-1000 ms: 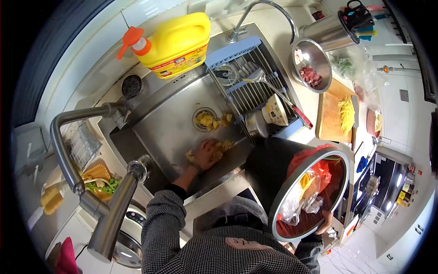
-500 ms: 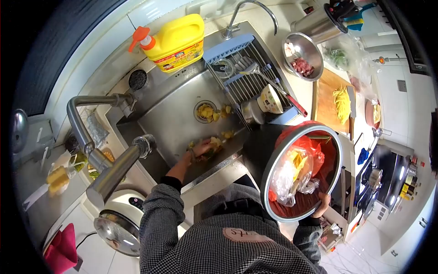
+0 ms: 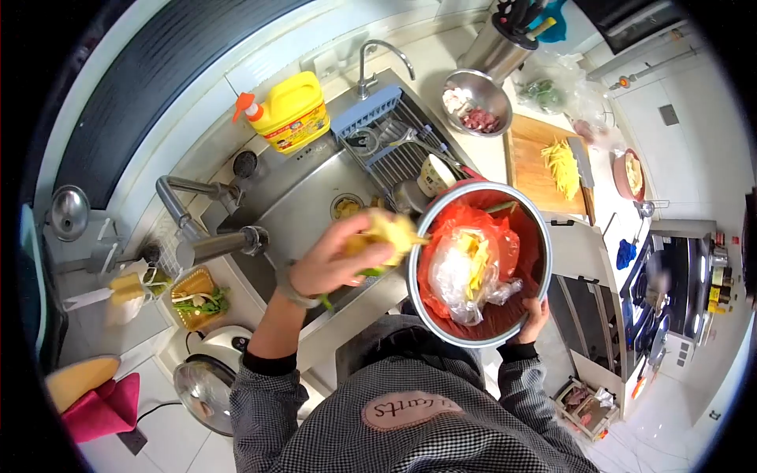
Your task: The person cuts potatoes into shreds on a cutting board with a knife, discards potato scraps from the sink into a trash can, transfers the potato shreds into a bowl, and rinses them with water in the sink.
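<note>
My left hand (image 3: pixel 335 256) is closed round a clump of yellow peelings (image 3: pixel 388 236) with a bit of green below, raised over the sink's front edge beside the bin's left rim. My right hand (image 3: pixel 534 319) grips the right front rim of the round trash bin (image 3: pixel 544 260). A red bag (image 3: pixel 505 229) lines the bin, with clear crumpled plastic (image 3: pixel 453 272) and yellow scraps (image 3: pixel 478 268) inside. More yellow pieces (image 3: pixel 345 206) lie at the drain of the steel sink (image 3: pixel 303 206).
A blue drying rack (image 3: pixel 367 110) with dishes spans the sink's right side. The tall faucet (image 3: pixel 206 248) juts in at left. Behind stand a yellow jug (image 3: pixel 293 114) and a metal bowl of meat (image 3: pixel 481 120). A knife (image 3: pixel 581 162) lies on the cutting board (image 3: pixel 532 169).
My left hand has gathered peelings from the sink bottom and lifted them toward the bin. The bin, held by my right hand, has moved left and turned more upright, its opening facing up.
</note>
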Tool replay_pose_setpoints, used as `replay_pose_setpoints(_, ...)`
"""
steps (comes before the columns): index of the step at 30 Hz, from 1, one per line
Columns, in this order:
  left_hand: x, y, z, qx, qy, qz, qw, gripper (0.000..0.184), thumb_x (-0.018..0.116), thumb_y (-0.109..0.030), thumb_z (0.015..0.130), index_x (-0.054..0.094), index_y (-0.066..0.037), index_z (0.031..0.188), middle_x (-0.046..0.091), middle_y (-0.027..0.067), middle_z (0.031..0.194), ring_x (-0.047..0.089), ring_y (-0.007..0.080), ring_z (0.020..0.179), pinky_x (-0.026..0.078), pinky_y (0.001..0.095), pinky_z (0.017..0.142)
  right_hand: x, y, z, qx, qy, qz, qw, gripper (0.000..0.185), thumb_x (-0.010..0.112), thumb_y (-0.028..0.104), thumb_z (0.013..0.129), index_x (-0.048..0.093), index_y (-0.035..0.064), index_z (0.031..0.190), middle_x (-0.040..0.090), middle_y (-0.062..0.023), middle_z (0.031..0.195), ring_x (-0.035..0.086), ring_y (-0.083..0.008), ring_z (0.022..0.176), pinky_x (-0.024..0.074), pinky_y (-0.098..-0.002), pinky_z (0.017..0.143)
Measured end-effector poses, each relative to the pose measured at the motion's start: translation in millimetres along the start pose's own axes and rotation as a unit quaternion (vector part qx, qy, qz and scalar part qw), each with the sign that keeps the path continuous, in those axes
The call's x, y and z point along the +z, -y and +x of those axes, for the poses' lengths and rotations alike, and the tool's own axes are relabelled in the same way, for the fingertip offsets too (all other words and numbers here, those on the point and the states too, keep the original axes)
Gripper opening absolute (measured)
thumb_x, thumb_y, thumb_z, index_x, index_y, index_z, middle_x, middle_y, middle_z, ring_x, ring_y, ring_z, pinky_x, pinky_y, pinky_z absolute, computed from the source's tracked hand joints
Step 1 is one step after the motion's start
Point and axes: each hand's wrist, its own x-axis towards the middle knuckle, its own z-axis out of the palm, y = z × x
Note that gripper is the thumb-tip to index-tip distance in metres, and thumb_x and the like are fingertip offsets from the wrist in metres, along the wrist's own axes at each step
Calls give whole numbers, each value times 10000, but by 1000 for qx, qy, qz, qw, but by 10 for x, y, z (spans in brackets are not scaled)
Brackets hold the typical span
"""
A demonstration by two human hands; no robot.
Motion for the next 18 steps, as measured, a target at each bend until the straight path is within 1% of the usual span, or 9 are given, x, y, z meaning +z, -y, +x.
replay_pose_setpoints(1,250,-84,159,97,32,-6,995,287,561,-191,925,517,-26,1155,596,50,906,561,66,699,464,178,515,7,-9,4,-3,-4,3,1000,332,504,10,735,560,-24,1060,579,-21,859,534,-103,716,444,-224,676)
replay_pose_setpoints(2,498,-248,266,49,55,11,997,303,605,-176,898,528,-7,1138,599,48,926,584,86,771,503,206,641,57,5,0,0,-22,12,1000,272,505,-5,731,567,-8,995,565,-6,813,508,-83,682,423,-207,644)
replay_pose_setpoints(3,690,-110,449,127,94,25,987,382,694,-194,829,534,-13,1126,600,55,966,591,136,862,509,259,744,40,3,10,0,-9,16,1000,232,508,-11,727,565,4,952,559,0,794,496,-75,669,412,-199,632)
replay_pose_setpoints(4,898,-420,477,86,105,177,975,550,772,-197,739,495,-27,1183,570,117,1072,574,225,993,480,337,860,12,-15,27,0,4,20,1000,194,511,-17,724,563,17,908,554,6,774,485,-67,657,402,-191,621)
replay_pose_setpoints(5,1014,-194,601,168,88,290,938,732,812,-185,665,416,-51,1267,497,172,1182,513,297,1104,415,398,957,15,-19,35,-2,-6,13,1000,134,514,-18,723,548,35,841,552,8,757,482,-73,651,398,-195,619)
replay_pose_setpoints(8,1209,181,799,96,104,430,892,837,718,-24,646,311,-104,1373,386,195,1330,415,381,1215,346,421,1045,22,-35,42,2,-14,7,1000,161,520,-8,736,573,21,886,562,10,780,491,-83,664,415,-218,636)
replay_pose_setpoints(10,1259,323,848,145,80,501,850,742,617,37,689,328,-75,1363,421,210,1293,426,397,1199,353,437,1037,25,-23,33,1,1,15,1000,201,518,-9,743,584,11,931,578,11,807,494,-73,672,412,-209,638)
replay_pose_setpoints(14,1270,252,856,78,149,567,806,468,512,21,777,463,-6,1241,513,209,1225,475,326,1178,420,405,965,-61,-111,72,2,24,30,999,227,517,-10,746,590,7,960,578,12,811,498,-71,681,408,-202,641)
replay_pose_setpoints(18,1316,198,728,262,74,604,749,386,587,-27,737,589,-70,1121,531,63,1263,356,264,1309,196,570,1075,66,-33,40,-11,1,30,1000,190,517,-8,746,589,11,920,565,18,798,497,-71,686,408,-204,643)
